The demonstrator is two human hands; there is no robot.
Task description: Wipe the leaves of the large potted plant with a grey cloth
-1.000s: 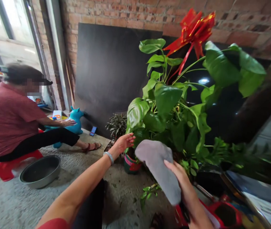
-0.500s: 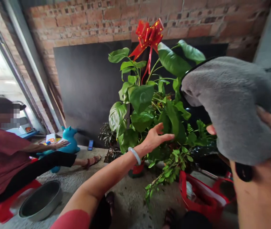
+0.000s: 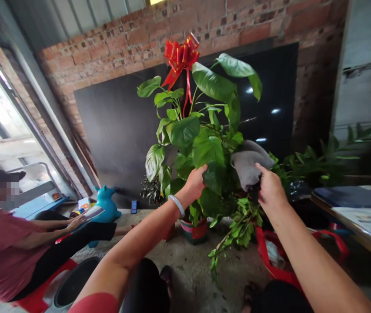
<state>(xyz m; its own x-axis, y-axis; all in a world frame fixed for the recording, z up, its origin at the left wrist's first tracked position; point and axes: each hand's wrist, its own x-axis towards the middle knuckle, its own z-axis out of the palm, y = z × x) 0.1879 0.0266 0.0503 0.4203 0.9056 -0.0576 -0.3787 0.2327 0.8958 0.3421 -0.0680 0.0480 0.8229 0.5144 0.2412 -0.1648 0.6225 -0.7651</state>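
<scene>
head view: i see two hands set apart in front of a potted plant (image 3: 183,132), which stands mid-scene, nearer than the dark panel (image 3: 116,139). the left hand (image 3: 195,181) has its thumb and fingers closed at the edge of a broad leaf (image 3: 208,147). the right hand (image 3: 272,184) grips a gray plush piece (image 3: 249,164) at the right of the foliage.

i expect the leaf to be light, bendy and a little slippery, easy to crease or tear; i'd pinch it gently near its stalk and support it from underneath. the plush looks soft, floppy and light, so a firm hold at its near end should suit. something dark shows below it, too small to identify.

the pot (image 3: 193,231) sits on the floor, a red bow (image 3: 182,54) tops the plant, and a seated person (image 3: 12,248) is at the left.
</scene>
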